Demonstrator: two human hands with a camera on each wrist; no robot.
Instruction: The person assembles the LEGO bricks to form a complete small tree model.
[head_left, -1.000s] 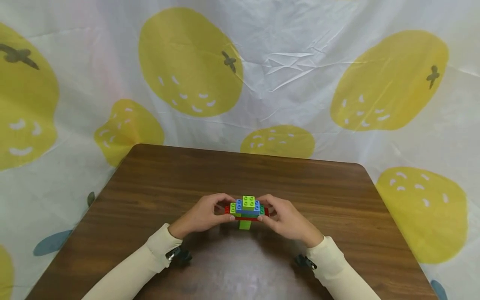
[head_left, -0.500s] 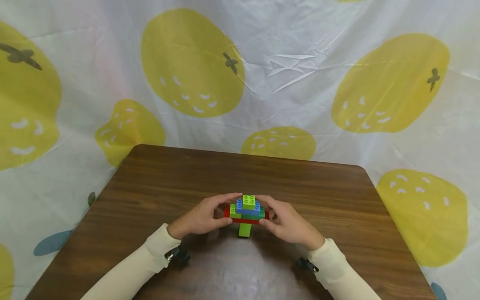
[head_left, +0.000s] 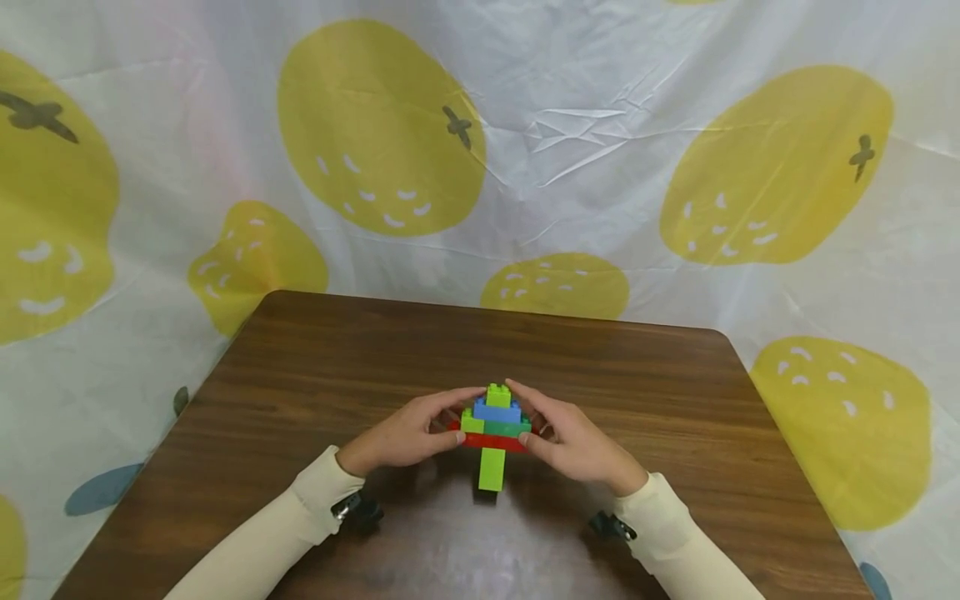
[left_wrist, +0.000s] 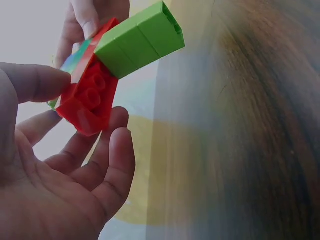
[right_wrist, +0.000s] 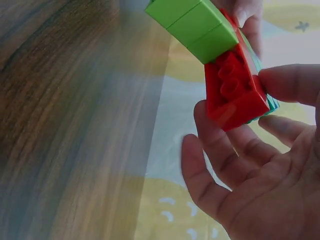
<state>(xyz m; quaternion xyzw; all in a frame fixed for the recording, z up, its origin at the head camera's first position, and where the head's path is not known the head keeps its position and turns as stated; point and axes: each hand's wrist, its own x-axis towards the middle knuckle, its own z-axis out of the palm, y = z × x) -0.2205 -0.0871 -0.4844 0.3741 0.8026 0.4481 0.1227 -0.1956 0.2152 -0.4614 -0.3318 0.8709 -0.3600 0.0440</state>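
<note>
Between both hands is a tree-shaped build of toy building bricks, held above the table. Its red brick [head_left: 495, 442] forms the widest row. Above come a lime brick and a dark green brick [head_left: 507, 429] side by side, a blue brick [head_left: 497, 413], then a small lime brick [head_left: 498, 397]. A lime stem [head_left: 491, 471] of stacked bricks points down from the red underside. My left hand [head_left: 405, 429] grips the left end, thumb on the red brick's near face. My right hand [head_left: 576, 437] grips the right end likewise. The wrist views show the hollow red underside [left_wrist: 92, 90].
The brown wooden table [head_left: 360, 350] extends around the hands, with rounded far corners. A white cloth [head_left: 570, 200] with yellow fruit prints hangs behind it. Dark wrist devices [head_left: 360, 510] are strapped below both hands.
The brick build has tilted more upright, so its front faces and more of the lime stem show. Both hands stay on its ends, with fingertips shifted slightly around the upper rows.
</note>
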